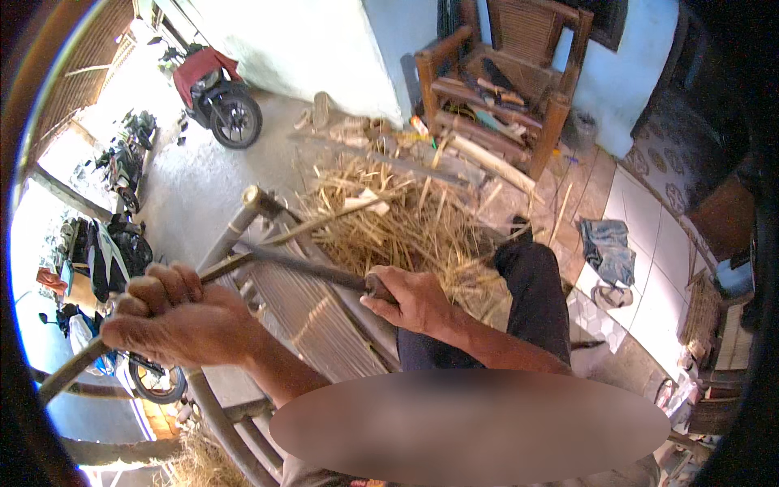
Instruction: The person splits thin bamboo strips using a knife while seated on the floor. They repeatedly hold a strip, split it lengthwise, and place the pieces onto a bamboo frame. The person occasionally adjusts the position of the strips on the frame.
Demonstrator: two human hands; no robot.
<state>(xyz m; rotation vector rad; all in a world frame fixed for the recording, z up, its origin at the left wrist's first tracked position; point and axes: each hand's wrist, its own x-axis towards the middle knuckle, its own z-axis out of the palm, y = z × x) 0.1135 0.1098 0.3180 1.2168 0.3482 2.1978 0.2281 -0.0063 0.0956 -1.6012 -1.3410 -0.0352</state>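
A long, thin bamboo strip [324,219] slants across in front of me, from the lower left up toward the middle. My left hand [182,321] is closed around it, fingers curled over the strip. In my right hand [414,300] is the handle of a knife, gripped with the thumb along it. The knife's dark blade [308,266] points left, its tip end meeting or crossing the strip just beyond my left hand; exact contact cannot be made out. Beneath both hands stands a slatted bamboo bench [296,312] with a round-ended pole [258,199] at its far corner.
Bamboo shavings [406,235] are heaped beyond the bench, beside my dark-trousered leg [531,280]. A wooden armchair [560,114] holding tools stands at the back right. A grey-blue cloth [607,250] lies on the tiles. Motorbikes, one with a red cover [203,71], are parked at left.
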